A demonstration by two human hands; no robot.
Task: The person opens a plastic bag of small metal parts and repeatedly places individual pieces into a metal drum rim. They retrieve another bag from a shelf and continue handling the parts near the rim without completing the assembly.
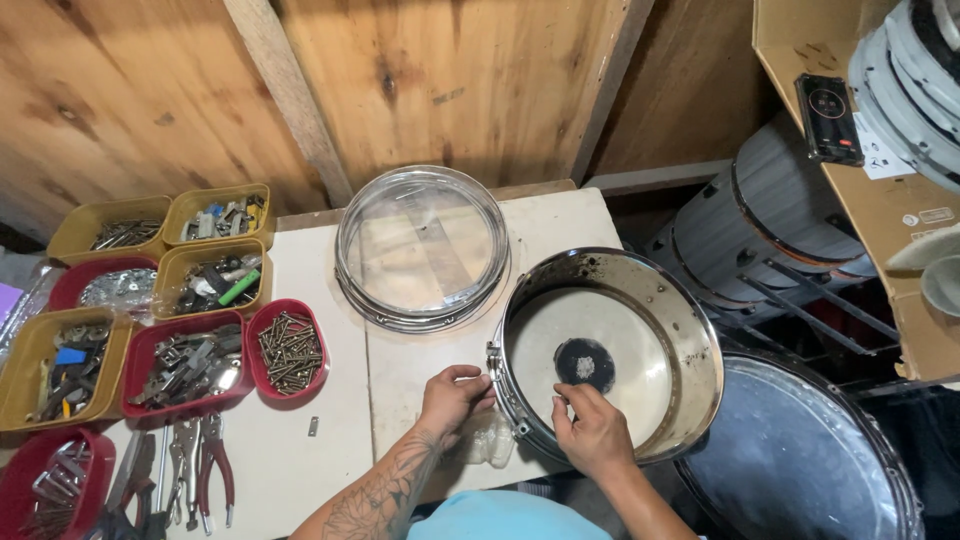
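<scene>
**Two hands at the near rim of a metal drum shell**

A shiny metal drum shell [610,350] lies mouth-up on the white desk [320,440], right of centre in the frame, a dark round patch [584,364] on the head at its bottom. The left hand [455,396] is outside the shell, against the left side of the near rim by a small lug [493,358]; its fingers are curled shut, pinching at something there too small to make out. The right hand [593,430] reaches over the near rim from below, fingertips pinched together just inside the shell, beside the dark patch; what they hold, if anything, I cannot tell. So the shell lies straight ahead of both hands, the right one nearer its middle.

Above it, at centre, sits a clear drumhead in its hoop [422,246]. At the left of the frame are yellow and red trays of hardware, one red tray of screws [289,350], and pliers [212,470] below.
</scene>
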